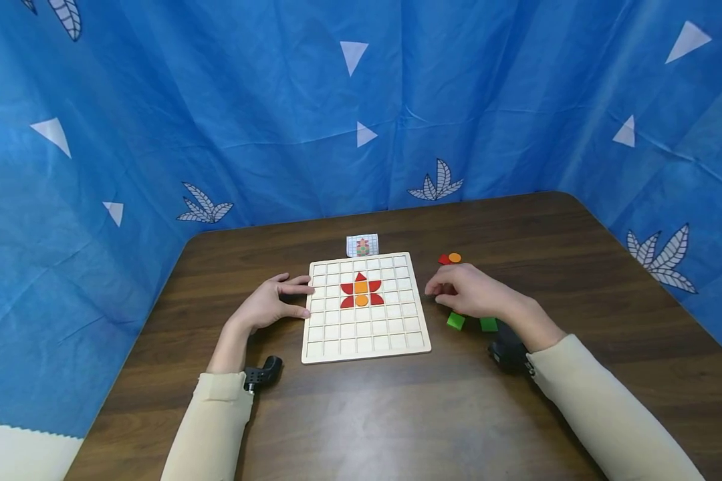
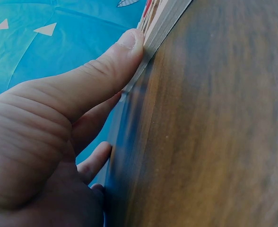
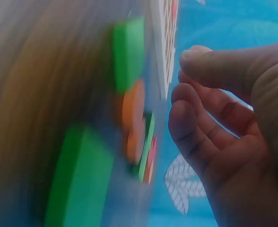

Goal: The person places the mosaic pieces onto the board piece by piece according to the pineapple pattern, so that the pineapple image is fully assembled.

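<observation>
Both hands look empty: left hand [image 1: 272,304] steadies the board [image 1: 366,347], right hand [image 1: 466,292] hovers loosely curled over green blocks [image 1: 455,321], where a careless sweep might scatter them.

Two bare hands, left hand [image 1: 271,304], right hand [image 1: 472,292], long cream sleeves [image 1: 602,407], small black camera units [image 1: 263,373] strapped at both wrists
</observation>
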Motion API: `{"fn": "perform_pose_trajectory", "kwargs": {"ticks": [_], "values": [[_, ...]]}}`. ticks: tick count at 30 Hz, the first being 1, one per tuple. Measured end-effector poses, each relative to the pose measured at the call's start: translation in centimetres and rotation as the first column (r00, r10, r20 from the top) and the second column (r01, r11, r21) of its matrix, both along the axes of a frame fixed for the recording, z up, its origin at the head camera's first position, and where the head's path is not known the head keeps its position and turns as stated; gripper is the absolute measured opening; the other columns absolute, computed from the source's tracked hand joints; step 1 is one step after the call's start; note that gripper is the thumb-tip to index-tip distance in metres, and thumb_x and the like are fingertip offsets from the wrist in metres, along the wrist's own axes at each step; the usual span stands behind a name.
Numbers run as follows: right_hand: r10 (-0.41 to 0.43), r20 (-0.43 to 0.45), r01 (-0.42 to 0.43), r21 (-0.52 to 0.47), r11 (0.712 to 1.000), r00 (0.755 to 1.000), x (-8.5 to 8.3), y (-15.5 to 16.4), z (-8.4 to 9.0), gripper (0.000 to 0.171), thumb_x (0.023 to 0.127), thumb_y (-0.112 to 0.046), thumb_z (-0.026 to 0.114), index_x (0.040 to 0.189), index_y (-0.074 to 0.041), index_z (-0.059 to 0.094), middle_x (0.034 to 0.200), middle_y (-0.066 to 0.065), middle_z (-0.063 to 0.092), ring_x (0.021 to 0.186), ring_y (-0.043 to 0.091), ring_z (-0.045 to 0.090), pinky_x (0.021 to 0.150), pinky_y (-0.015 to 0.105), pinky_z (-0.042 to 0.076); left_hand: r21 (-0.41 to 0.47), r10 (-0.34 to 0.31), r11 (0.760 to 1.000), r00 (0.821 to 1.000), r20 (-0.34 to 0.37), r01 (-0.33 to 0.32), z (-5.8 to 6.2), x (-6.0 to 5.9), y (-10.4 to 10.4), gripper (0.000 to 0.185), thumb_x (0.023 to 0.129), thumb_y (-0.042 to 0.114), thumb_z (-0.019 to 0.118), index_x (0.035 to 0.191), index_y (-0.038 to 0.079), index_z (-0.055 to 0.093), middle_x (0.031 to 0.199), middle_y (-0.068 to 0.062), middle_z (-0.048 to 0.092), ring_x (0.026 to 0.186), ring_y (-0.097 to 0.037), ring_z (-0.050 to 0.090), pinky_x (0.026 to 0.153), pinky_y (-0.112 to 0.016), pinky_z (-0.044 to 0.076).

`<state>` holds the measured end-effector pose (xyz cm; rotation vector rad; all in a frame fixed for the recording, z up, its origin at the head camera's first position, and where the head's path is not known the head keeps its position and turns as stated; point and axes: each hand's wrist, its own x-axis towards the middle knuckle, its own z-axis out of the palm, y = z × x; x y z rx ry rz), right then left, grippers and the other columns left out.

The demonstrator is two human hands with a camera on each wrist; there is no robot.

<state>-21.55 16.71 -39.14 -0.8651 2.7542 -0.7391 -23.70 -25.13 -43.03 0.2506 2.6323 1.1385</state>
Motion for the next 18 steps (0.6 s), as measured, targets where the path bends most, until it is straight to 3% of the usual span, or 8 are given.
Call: {"fn": "perform_pose_trajectory", "kwargs": {"ticks": [10, 18], "values": [[-0.012, 0.029, 0.011, 0.048, 0.999, 1.0, 0.2, 3.7, -0.4, 0.029, 0.085, -0.002, 0.066, 0.109, -0.017, 0.071, 0.11, -0.001, 0.067, 0.102, 0.019, 0.06, 0.09, 0.041, 0.053, -0.006, 0.002, 1.0, 1.0, 0.005, -0.002, 0.4, 0.2, 0.0, 0.051, 0.064, 0.042, 0.084, 0.113, 0.035, 0.07, 0.141, 0.018, 0.048, 0.147, -0.022, 0.006, 0.114, -0.06, 0.01], [-0.028, -0.02, 0.029, 0.047, 0.998, 0.999, 0.5, 5.3, -1.1, 0.032, 0.081, 0.002, 0.068, 0.106, -0.017, 0.071, 0.1, -0.002, 0.063, 0.081, 0.015, 0.054, 0.073, 0.028, 0.052, 0.002, -0.001, 1.0, 1.0, 0.007, 0.001, 0.3, 0.2, 0.1, 0.05, 0.064, 0.042, 0.085, 0.111, 0.035, 0.07, 0.14, 0.018, 0.048, 0.147, -0.022, 0.005, 0.115, -0.06, 0.009]]}}
